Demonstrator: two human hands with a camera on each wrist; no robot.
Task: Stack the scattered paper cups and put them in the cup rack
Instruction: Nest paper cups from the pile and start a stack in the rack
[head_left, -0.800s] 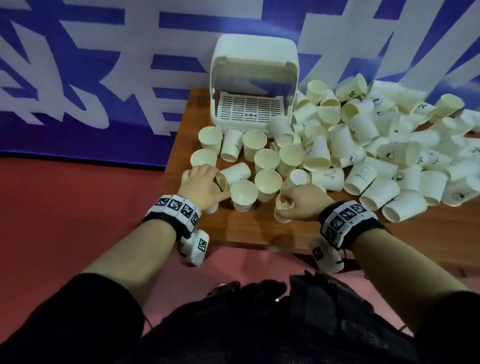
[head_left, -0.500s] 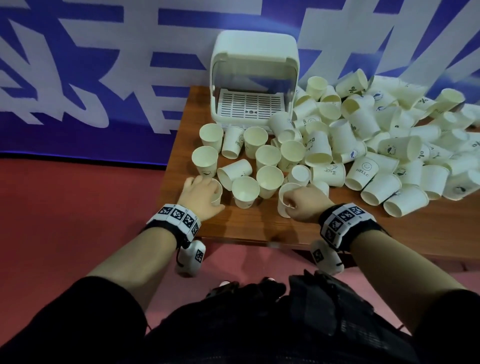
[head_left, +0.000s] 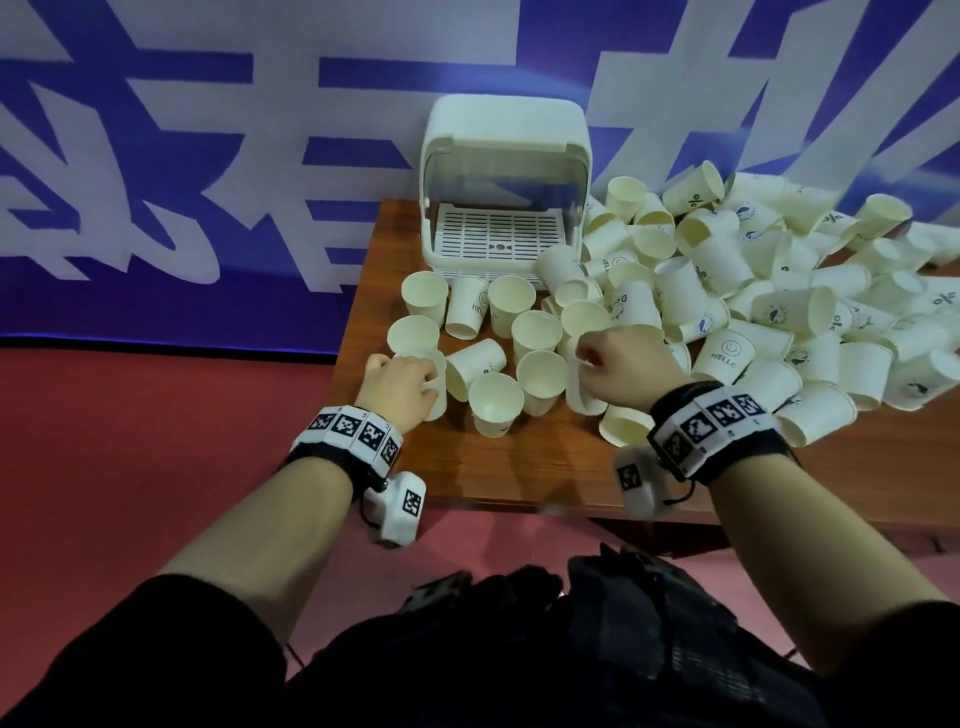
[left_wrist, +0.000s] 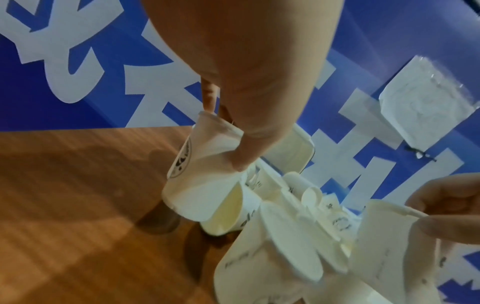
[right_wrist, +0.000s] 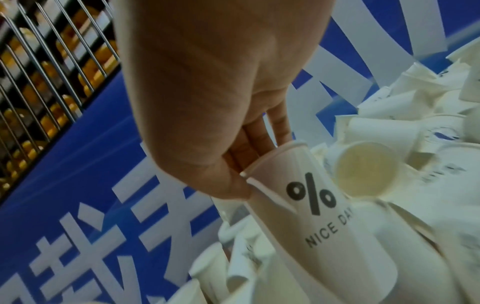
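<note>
White paper cups (head_left: 737, 291) lie heaped, mostly tipped over, beyond and right of the right hand (head_left: 618, 364); a few stand upright between both hands. The white cup rack (head_left: 504, 182) stands open beyond them.

Bare table (head_left: 519, 467) strip before the hands; loose cups (head_left: 530, 332) crowding the rack (head_left: 498, 156) mouth.

Black sleeves (head_left: 130, 649); 2 white, black-marker-patterned wristbands (head_left: 347, 429).

Head high; wrists close on cups (head_left: 488, 402)
</note>
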